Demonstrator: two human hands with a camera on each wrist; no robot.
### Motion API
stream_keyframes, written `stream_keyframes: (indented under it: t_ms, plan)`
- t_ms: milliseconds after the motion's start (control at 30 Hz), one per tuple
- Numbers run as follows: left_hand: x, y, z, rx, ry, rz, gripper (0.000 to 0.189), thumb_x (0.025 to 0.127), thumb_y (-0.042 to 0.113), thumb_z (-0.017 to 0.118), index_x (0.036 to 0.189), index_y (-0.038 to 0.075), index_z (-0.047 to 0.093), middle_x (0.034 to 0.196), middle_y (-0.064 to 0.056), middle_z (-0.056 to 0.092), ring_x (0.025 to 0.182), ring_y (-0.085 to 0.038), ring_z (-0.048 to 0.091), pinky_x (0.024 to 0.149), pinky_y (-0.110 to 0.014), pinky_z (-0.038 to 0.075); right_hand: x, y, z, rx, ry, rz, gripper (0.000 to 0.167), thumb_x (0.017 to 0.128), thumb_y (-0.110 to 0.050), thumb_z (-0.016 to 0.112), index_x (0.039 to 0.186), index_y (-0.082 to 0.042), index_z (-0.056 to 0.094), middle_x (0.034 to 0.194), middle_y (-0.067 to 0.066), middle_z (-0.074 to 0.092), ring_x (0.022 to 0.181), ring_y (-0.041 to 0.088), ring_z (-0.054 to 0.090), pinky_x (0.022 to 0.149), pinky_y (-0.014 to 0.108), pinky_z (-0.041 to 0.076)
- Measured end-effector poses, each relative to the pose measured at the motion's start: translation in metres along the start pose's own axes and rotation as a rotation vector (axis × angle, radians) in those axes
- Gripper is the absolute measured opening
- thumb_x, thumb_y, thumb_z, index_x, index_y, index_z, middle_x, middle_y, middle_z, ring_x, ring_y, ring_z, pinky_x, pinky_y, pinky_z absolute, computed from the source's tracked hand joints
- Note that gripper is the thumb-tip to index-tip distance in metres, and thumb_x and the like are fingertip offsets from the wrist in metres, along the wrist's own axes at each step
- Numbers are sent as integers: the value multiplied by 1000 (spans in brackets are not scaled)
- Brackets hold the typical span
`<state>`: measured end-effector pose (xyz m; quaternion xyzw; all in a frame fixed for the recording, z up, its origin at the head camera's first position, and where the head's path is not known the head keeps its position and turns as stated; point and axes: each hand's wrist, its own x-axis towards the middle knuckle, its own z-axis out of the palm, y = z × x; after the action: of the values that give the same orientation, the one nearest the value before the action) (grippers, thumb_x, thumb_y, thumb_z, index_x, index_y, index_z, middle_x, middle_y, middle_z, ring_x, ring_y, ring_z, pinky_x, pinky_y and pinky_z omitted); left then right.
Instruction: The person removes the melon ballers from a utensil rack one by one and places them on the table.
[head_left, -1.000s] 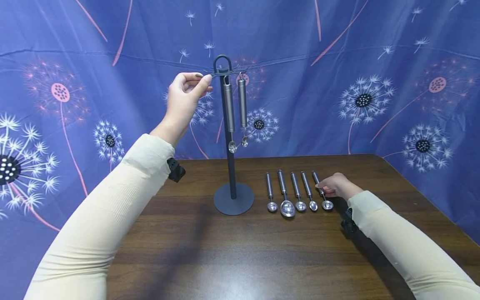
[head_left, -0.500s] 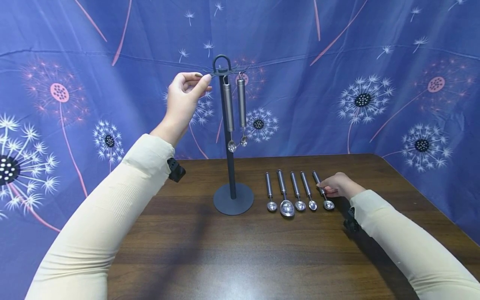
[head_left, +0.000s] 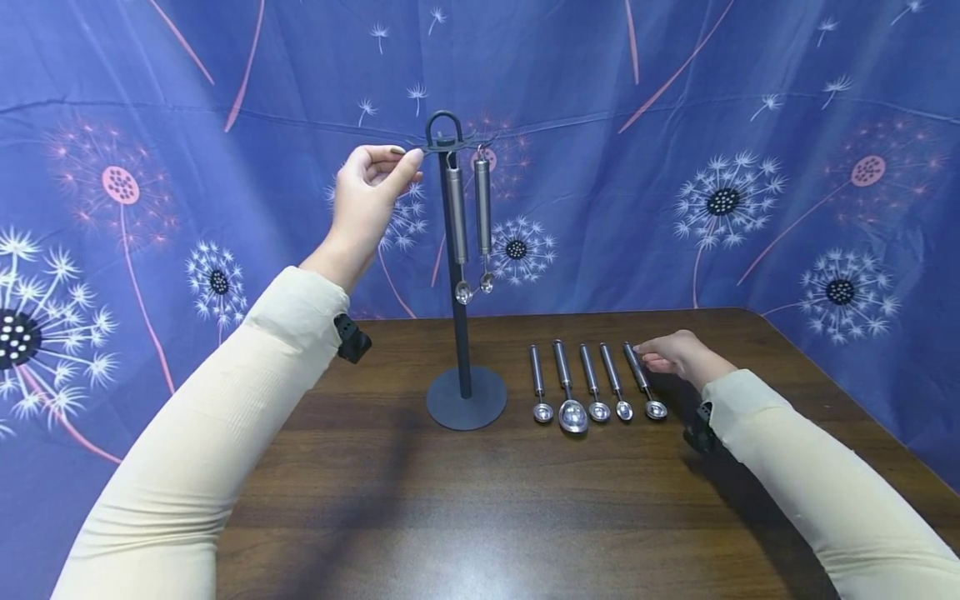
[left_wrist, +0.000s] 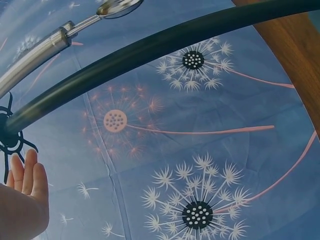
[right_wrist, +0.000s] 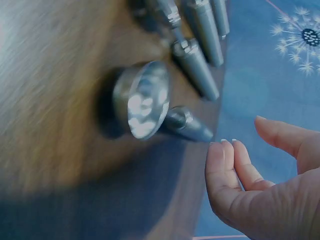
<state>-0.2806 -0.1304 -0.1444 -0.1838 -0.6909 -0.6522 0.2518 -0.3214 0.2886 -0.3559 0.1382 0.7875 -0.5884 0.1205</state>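
My left hand [head_left: 367, 200] is raised at the top of a dark metal hook stand [head_left: 459, 333], thumb and index finger pinching the end of a left hook. Two small steel measuring spoons [head_left: 457, 217] hang from its hooks, bowls down. Several steel measuring spoons lie in a row on the table, the second from the left with the largest bowl [head_left: 573, 417]. Right beside the handle of the rightmost measuring spoon [head_left: 642, 377] is my right hand [head_left: 681, 357]. In the right wrist view, its thumb stands apart from the fingers [right_wrist: 217, 162], with nothing between.
The stand's round base [head_left: 467, 398] rests on the brown wooden table [head_left: 480, 508], left of the spoon row. Behind the table hangs a blue cloth [head_left: 600, 208] with dandelion prints. The table's right edge slants past the right forearm.
My right hand has let go of the rightmost measuring spoon and moved slightly up to its handle's far end. That spoon's handle shifted little. The left hand keeps its place at the stand.
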Motion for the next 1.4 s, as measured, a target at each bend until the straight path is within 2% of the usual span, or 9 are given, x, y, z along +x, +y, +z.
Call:
stream_keyframes:
  t_ms: [100,233,333,500,633,767,833,1067,1400]
  plan:
    - [0,1,1,11,8,4,28,89,26,71,105,11,55,97,2,61,96,-13,63,97,-26,49,-1,-8,6,34,-2,-29,18,93,-3,58,106,6,49,61,-5,62,54,1,62,64,16,58]
    - [-1,3,1,63,19,7,29,88,28,72,105,11,55,100,2,61,99,-12,61,96,-24,49,1,-16,15,42,-4,-63,46,92,-3,59,130,16,41,63,-5,62,57,-1,62,66,15,58]
    - [-2,3,2,101,23,-1,31,88,30,72,106,12,55,104,2,60,102,-11,60,95,-23,48,2,-23,20,39,-3,-95,56,89,-4,63,132,20,38,69,-1,63,60,2,63,68,16,59]
    - [-3,3,2,121,17,-18,34,88,33,71,110,11,55,103,3,60,103,-12,60,95,-24,48,-5,-41,31,11,-7,-152,57,91,-9,62,136,18,39,88,4,64,67,1,63,83,20,58]
    - [-3,3,2,178,7,-39,33,90,39,67,107,11,62,102,-2,65,104,-12,59,94,-24,46,-12,-56,46,41,-19,-169,55,95,-9,57,140,15,36,90,2,64,68,0,62,92,22,55]
    - [-4,1,2,222,21,1,33,92,42,64,104,11,66,99,-1,68,102,-11,61,90,-24,46,-19,-62,59,41,-37,-199,50,95,-8,57,137,15,41,88,0,62,68,1,62,94,23,54]
    - [-4,2,3,202,30,16,34,92,40,65,107,10,63,97,3,66,102,-14,63,89,-23,47,-22,-64,64,23,-39,-212,49,95,-8,58,135,15,44,90,1,62,69,1,63,92,23,55]
    - [-5,6,3,136,18,-16,48,92,35,66,129,11,49,111,1,60,110,-17,61,95,-25,47,-31,-77,72,-11,-92,-201,46,99,-11,53,139,9,43,140,23,48,81,3,62,93,22,54]
    - [-2,10,3,85,46,3,45,89,25,71,126,3,58,115,-5,62,110,-14,61,98,-23,49,-50,-118,90,46,-115,-293,44,98,-11,55,137,7,47,142,22,47,104,16,62,106,33,47]
